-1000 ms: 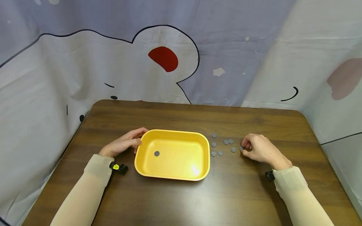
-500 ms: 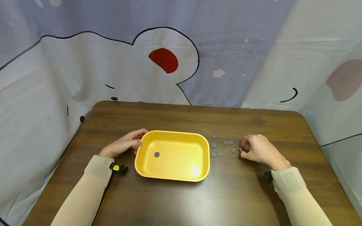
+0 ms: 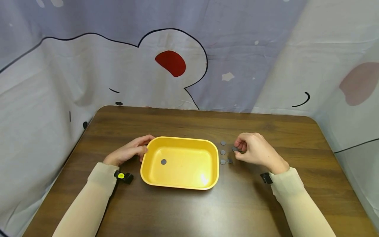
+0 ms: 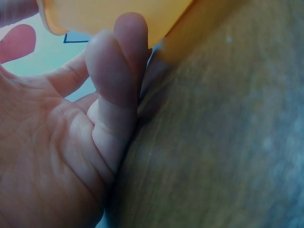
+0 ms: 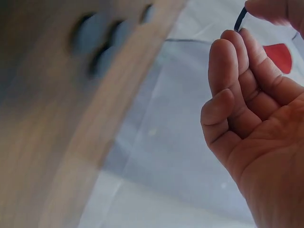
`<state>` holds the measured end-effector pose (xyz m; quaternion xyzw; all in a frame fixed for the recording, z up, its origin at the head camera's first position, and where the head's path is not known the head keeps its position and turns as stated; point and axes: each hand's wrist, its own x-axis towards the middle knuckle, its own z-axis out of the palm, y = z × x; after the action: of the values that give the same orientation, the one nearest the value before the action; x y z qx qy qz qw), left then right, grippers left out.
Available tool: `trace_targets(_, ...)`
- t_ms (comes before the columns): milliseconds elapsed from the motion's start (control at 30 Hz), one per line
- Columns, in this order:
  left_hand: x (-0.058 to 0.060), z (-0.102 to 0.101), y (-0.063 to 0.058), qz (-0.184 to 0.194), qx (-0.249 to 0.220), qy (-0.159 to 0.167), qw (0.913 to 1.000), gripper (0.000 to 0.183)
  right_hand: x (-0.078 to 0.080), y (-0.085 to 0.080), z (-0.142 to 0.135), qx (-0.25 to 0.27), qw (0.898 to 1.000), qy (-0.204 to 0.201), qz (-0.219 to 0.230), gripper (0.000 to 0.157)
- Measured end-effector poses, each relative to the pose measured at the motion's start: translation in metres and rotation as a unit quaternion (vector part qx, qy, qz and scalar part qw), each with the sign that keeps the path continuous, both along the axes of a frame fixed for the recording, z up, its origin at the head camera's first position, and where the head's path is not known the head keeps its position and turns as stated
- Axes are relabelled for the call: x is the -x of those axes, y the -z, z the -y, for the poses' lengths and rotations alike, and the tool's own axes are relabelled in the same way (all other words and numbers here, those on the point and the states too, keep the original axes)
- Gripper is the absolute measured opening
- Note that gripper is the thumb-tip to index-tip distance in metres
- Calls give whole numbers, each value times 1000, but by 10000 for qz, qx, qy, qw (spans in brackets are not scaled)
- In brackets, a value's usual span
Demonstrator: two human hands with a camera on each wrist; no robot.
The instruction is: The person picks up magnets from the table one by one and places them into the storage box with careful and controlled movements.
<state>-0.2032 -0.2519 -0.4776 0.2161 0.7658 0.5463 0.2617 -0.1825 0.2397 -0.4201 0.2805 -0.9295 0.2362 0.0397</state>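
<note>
My left hand [image 3: 129,151] holds the left end of a yellow rectangular tub [image 3: 179,187], thumb at the rim. In the left wrist view, its bent fingers [image 4: 114,71] lie against the tub's outer wall. One small flat grey disc [image 3: 163,161] lies on the tub's floor. My right hand [image 3: 260,151] pinches another grey disc [image 3: 236,149] between thumb and fingertips, right of the tub. The right wrist view shows that disc edge-on as a thin dark curve [image 5: 241,19]. The other right fingers are curled in.
Several loose grey discs, among them one at the back [image 3: 223,143], lie on the brown wooden table [image 3: 177,214] just right of the tub. My right hand hides part of the table there. A patterned cloth [image 3: 237,59] hangs behind the table's far edge.
My right hand has moved left toward the tub with the disc pinched in it, covering some discs that showed before. The left hand and the tub stay in place.
</note>
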Motion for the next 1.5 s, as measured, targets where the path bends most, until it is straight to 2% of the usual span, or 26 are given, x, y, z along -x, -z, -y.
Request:
trace_targets(400,2,2,3,-29,21,51,10000,47,10,-30,69,548,9958,-717,119,15)
trace_targets(733,1,0,1,-79,-9,49,10000,47,19,-43,126,724,9896,-1226,191,13)
trace_targets(1067,3,-3,2,-64,16,63,10000,46,23,-34,165,686,9805,-1811,334,12)
trace_targets(1267,4,-4,2,-44,69,86,9999,49,24,-21,184,239,9789,-1985,419,13)
trace_targets(1500,4,-4,1,-11,47,93,9999,48,20,-6,195,-375,9776,-1971,641,15)
